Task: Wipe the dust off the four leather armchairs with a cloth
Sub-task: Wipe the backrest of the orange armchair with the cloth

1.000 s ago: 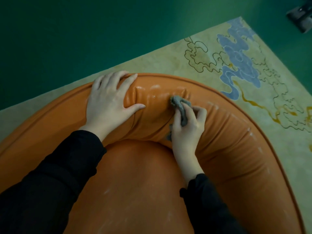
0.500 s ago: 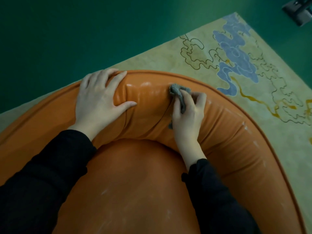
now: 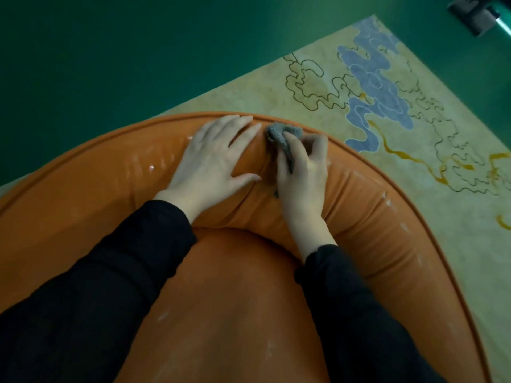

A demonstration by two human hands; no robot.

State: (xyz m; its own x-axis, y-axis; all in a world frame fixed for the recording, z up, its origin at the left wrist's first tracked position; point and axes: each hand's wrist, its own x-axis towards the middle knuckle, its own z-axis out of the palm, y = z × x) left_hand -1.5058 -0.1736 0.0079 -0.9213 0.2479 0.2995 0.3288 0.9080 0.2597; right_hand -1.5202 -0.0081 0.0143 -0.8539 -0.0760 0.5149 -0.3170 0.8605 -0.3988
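On the armchair rim, the cloth lies bunched, seemingly pinched under right fingers.

armchair: no lettering legible on leather.
cloth: no tag legible.
rug, 2 o'clock: drawn outlines only, no script.
dark object, 1 o'clock: too blurred to read.

It looks like a lounge or living room: an orange leather armchair stands on a patterned rug over green floor.
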